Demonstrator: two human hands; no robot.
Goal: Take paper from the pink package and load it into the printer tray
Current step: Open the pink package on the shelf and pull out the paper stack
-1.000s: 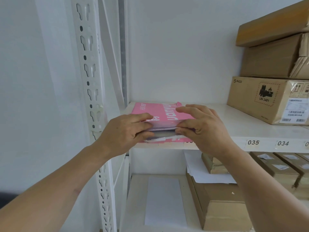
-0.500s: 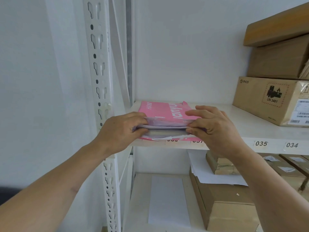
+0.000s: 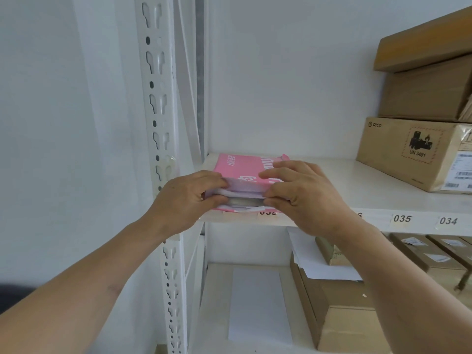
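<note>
A pink paper package with white lettering (image 3: pixel 245 172) is seen lying at the left front of a white metal shelf (image 3: pixel 357 195), its open near end gripped on either side. The left hand (image 3: pixel 186 198) and right hand (image 3: pixel 304 195) are clamped on the white sheets (image 3: pixel 245 199) inside. Brown cardboard boxes (image 3: pixel 413 149) are stacked at the right.

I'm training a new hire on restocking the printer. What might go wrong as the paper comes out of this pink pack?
The pink package sits at the shelf front edge, so pulling may drag it off. Both hands, left hand and right hand, pinch the paper stack at its torn opening; sheets could crease or fan out.
</note>
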